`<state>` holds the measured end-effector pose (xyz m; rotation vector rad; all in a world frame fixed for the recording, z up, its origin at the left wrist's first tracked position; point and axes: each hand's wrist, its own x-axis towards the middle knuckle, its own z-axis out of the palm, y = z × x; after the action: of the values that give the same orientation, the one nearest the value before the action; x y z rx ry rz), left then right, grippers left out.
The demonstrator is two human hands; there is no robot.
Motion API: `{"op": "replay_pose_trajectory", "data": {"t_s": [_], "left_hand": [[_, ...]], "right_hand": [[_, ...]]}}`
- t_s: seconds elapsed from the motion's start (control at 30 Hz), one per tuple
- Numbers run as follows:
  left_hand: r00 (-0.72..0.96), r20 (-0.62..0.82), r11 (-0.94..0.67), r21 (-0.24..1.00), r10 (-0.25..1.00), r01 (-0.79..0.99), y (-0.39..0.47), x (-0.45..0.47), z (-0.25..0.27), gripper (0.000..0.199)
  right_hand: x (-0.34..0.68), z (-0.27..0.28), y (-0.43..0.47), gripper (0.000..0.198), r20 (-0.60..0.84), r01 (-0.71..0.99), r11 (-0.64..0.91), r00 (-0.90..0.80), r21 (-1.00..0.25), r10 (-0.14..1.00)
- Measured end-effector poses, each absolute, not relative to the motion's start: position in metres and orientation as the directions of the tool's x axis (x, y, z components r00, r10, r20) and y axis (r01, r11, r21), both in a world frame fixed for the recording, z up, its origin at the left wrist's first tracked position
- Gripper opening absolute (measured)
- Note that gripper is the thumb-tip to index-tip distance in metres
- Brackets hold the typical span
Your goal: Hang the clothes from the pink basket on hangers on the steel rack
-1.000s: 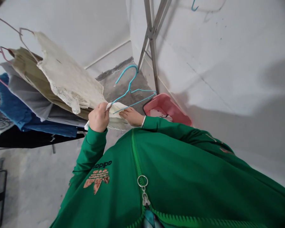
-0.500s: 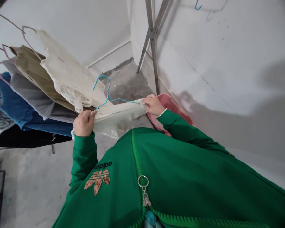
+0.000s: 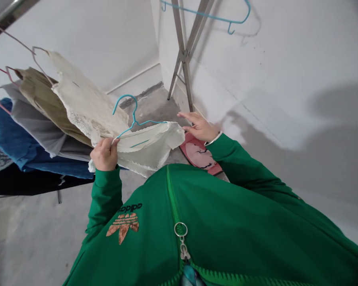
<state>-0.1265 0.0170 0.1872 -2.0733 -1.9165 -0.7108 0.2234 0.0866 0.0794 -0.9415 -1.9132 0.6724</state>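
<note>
Thin white cloth garment, scalloped edge (image 3: 159, 139): held up at dial centre, 12 pointing away from the wearer; green zip-up jacket (image 3: 226, 222) at 6.
Slim bright-blue wire hanger (image 3: 134, 120): set in the garment's neck opening; hook up at 11, its mouth facing 9; part of the lower bar shows inside the opening.
Long axis: shoulder to shoulder, between 8 and 9 across to between 2 and 3.
Left hand (image 3: 105, 155): the nearer one, at the 8-to-9 end, thumb and fingers pinched on cloth and hanger end.
Right hand (image 3: 199, 126): between 2 and 3, fingers and thumb spread, grasping nothing, just beside the free shoulder; thumb contact, I cannot tell.
Cream lace garment (image 3: 83, 91): hanging at 10.
Pink basin (image 3: 191, 140): between 3 and 4, partly hidden beneath the right hand.
Grey metal crossed-leg stand (image 3: 183, 55): at 1, well apart.
</note>
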Motion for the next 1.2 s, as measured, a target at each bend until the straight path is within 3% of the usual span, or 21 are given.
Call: {"op": "replay_pose_trajectory", "data": {"t_s": [0.17, 0.3, 0.43, 0.57, 0.73, 0.97, 1.2], "left_hand": [[0.090, 0.471, -0.199, 0.186, 0.878, 0.962, 0.025, -0.116, 0.188, 0.040], [0.096, 0.426, -0.197, 0.200, 0.899, 0.960, 0.028, -0.111, 0.180, 0.043], [0.135, 0.335, -0.226, 0.251, 0.933, 0.941, 0.036, -0.117, 0.171, 0.046], [0.245, 0.238, -0.322, 0.377, 0.940, 0.869, 0.044, -0.143, 0.162, 0.053], [0.328, 0.123, -0.346, 0.466, 0.937, 0.814, 0.042, -0.166, 0.155, 0.048], [0.314, 0.141, -0.339, 0.536, 0.939, 0.773, 0.045, -0.129, 0.158, 0.034], [0.153, 0.315, -0.304, 0.515, 0.937, 0.801, 0.043, -0.118, 0.156, 0.029]], "right_hand": [[0.216, 0.083, 0.109, 0.033, 0.468, 0.476, 0.742, -0.578, -0.473, 0.669], [0.210, 0.086, 0.104, 0.036, 0.528, 0.539, 0.745, -0.531, -0.393, 0.663], [0.214, 0.089, 0.101, 0.036, 0.573, 0.556, 0.696, -0.415, -0.455, 0.707], [0.232, 0.100, 0.102, 0.033, 0.581, 0.543, 0.640, -0.306, -0.544, 0.754], [0.253, 0.124, 0.095, 0.027, 0.566, 0.507, 0.639, -0.315, -0.578, 0.762], [0.245, 0.146, 0.089, 0.037, 0.491, 0.536, 0.622, -0.384, -0.571, 0.782], [0.261, 0.139, 0.106, 0.042, 0.370, 0.565, 0.586, -0.458, -0.580, 0.808]]}}
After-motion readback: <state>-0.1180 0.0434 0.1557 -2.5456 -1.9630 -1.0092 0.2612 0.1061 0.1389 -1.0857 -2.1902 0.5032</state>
